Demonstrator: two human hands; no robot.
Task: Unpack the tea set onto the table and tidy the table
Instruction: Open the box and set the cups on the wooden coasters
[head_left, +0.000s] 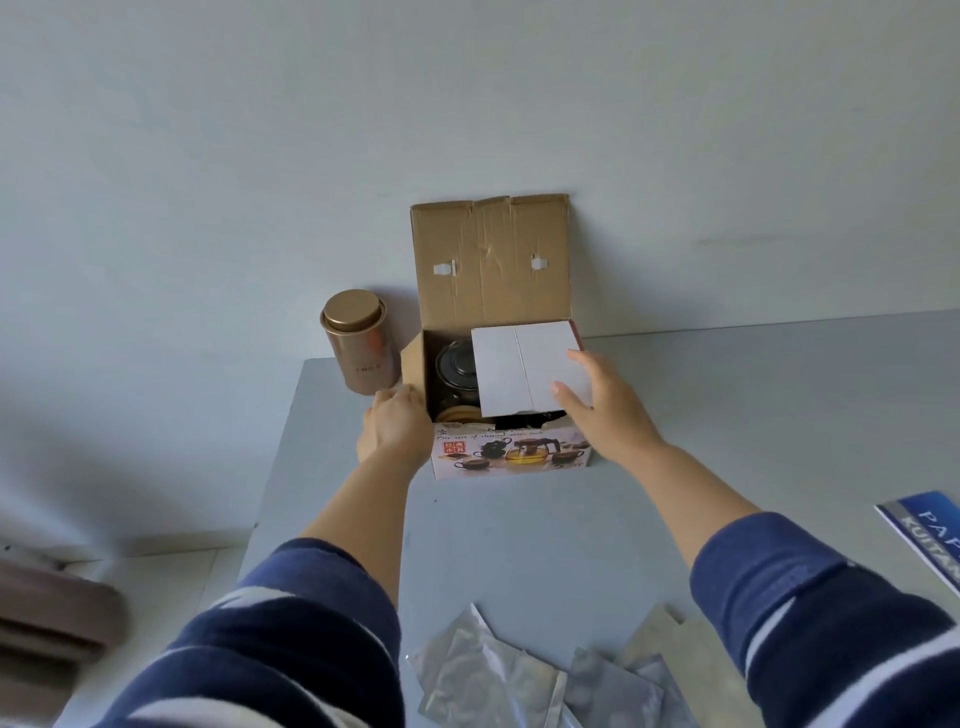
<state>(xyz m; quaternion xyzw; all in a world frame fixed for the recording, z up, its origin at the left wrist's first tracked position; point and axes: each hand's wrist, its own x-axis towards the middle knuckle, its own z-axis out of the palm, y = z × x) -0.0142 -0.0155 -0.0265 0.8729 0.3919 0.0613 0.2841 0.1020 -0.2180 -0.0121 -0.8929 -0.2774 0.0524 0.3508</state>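
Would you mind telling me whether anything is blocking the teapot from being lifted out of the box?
Yes: a white cardboard insert, held by the right hand, covers the right part of the box opening. The teapot shows uncovered at left.

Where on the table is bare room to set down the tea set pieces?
Bare: the stretch between the box and the foil packets, and the table right of the box. Crowded: the left corner by the tin, and the near edge.
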